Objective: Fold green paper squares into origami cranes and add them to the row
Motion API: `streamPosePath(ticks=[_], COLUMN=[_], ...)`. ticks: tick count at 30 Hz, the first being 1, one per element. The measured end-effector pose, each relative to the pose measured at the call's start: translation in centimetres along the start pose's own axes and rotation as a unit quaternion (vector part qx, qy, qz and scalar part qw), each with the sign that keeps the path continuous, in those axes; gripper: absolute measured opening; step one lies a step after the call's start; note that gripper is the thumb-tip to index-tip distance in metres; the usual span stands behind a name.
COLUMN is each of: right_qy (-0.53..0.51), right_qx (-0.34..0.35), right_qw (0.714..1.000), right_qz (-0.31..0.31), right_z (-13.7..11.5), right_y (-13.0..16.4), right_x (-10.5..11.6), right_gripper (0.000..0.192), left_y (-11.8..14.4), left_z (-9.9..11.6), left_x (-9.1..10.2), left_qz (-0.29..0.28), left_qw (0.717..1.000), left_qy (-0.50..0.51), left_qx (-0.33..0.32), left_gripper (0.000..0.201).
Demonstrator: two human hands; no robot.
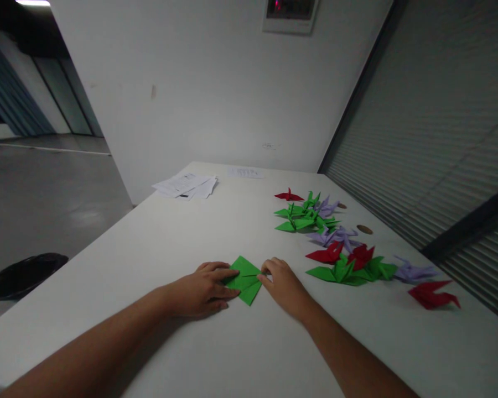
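A folded piece of green origami paper [245, 276] lies on the white table [216, 232], its outline roughly a diamond with crease lines running to the right corner. Flat on its left side rests my left hand [207, 288], fingers stretched out and slightly apart. At the right corner, my right hand [276, 279] pinches the paper between thumb and fingers. To the right of that hand sit folded paper cranes, among them a green crane [344, 272] and a red crane [326, 254].
More cranes continue behind, including a purple crane [327, 207] and a far red crane [289, 195]. Loose printed sheets [185, 184] lie at the back left. A black-lined bin [25, 273] stands on the floor left of the table. Blinds [431, 127] run along the right edge.
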State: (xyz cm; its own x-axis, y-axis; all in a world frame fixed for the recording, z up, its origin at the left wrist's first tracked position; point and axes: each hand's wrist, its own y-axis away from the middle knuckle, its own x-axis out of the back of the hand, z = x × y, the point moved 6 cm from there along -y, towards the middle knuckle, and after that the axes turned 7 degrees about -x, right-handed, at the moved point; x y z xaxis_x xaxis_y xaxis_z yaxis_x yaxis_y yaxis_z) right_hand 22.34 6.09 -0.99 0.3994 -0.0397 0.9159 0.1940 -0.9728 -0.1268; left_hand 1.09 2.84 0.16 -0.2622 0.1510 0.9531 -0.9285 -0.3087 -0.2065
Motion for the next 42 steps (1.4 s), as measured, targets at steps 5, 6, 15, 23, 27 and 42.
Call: streamPosePath(ticks=[5,6,15,23,27,42], right_qy=[0.079,0.09,0.048,-0.251,-0.238,0.093], right_qx=[-0.049,-0.052,-0.086,-0.091,-0.018,0.481], right_qw=[0.995,0.994,0.994,0.962,0.954,0.871], right_qz=[0.028,0.03,0.049,0.061,0.18,0.041], right_z=[0.3,0.2,1.4,1.9,1.1,-9.8], right_y=[0.2,0.3,-0.6,-1.0,0.1,6.3], right_x=[-0.5,-0.5,-0.9,-0.1,3.0,1.9], right_gripper=[0.012,0.013,0.013,0.006,0.008,0.03], left_y=[0.0,0.1,0.0,0.2,0.3,0.3], left_z=[0.1,0.1,0.2,0.3,0.1,-0.8], left_x=[0.2,0.2,0.1,0.7,0.7,1.5], left_qz=[0.024,0.028,0.013,0.039,0.043,0.187], left_qw=[1.0,0.999,1.0,0.999,0.999,0.977], left_qy=[0.012,0.013,-0.001,0.001,0.002,0.098], left_qx=[-0.011,-0.011,-0.004,0.016,0.031,0.039], left_gripper=[0.041,0.041,0.043,0.046,0.054,0.057])
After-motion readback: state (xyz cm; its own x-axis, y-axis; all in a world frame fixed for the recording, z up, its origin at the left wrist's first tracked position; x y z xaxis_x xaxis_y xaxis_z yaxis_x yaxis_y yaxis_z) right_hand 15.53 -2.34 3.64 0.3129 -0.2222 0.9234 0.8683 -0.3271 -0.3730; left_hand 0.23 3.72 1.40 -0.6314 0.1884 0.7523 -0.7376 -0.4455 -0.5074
